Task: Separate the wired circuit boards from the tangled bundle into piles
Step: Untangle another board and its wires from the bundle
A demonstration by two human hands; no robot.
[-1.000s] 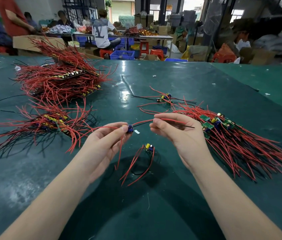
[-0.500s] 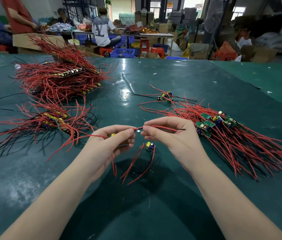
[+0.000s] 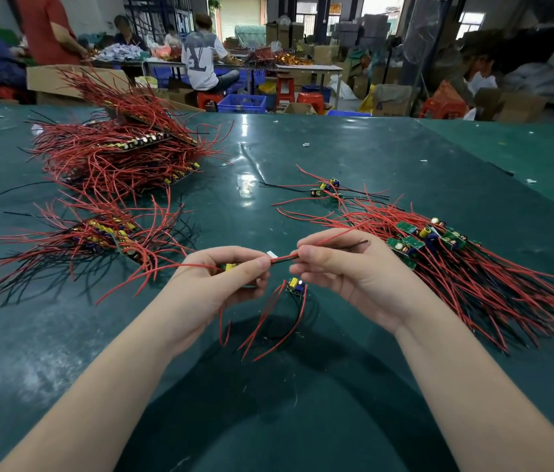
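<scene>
While both hands (image 3: 280, 272) pinch wires (image 3: 284, 258) (red, black), boards (image 3: 425, 240) lie piled.

Green table (image 3: 336, 155): wired-board piles (image 3: 115, 158), loose board (image 3: 296, 286).

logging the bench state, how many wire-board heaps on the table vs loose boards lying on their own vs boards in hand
Large heaps of wired boards: 3 (far left, near left, right)
Small loose cluster by the right heap: 1
Single board lying between the hands: 1
Board held in hand: 1, left hand on the board, right hand pinching its wires
Total: 6
</scene>
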